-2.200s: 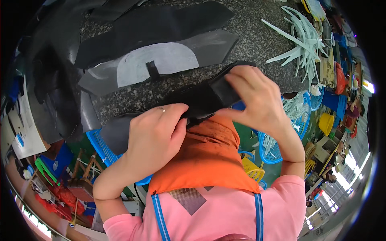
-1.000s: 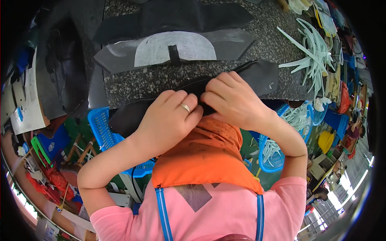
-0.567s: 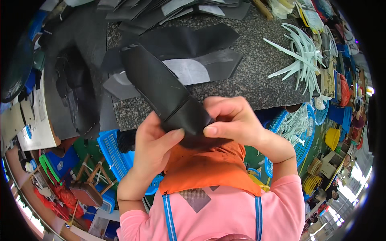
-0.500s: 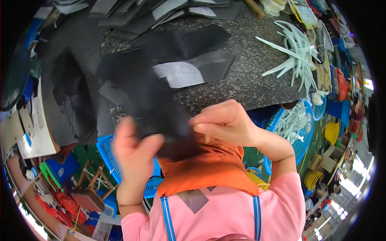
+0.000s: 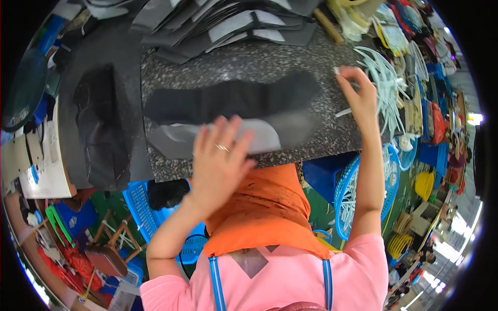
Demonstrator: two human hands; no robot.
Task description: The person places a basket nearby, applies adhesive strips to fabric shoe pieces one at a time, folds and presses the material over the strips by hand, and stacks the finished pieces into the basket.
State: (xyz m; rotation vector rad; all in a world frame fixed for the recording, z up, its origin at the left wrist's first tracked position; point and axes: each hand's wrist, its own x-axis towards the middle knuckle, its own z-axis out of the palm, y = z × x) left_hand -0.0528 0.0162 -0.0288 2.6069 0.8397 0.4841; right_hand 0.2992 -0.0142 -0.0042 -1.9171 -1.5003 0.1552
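Our room is crowded, with a green floor [image 5: 320,207] and a speckled dark slab [image 5: 337,129] as the work surface. We take the black panel [image 5: 233,96], flat on the slab, as our landmark. Beyond it sits a stack [image 5: 228,28] of grey pieces with white patches. Nearer to us than the panel is our orange apron [image 5: 264,217]. Just on our side of the panel lies a grey piece [image 5: 267,136] with a half-round white patch. Right of the panel and nearer us is a blue basket [image 5: 340,202] of pale strips. A black bundle [image 5: 102,129] rests to its left, and a pile [image 5: 386,98] of pale strips to its right.

Our left hand [image 5: 223,160] is over the grey piece beside the panel, fingers spread and blurred, holding nothing; we cannot tell whether it touches. Our right hand [image 5: 358,93], right of the panel, has thumb and forefinger pinched on a strip's tip [image 5: 336,71].
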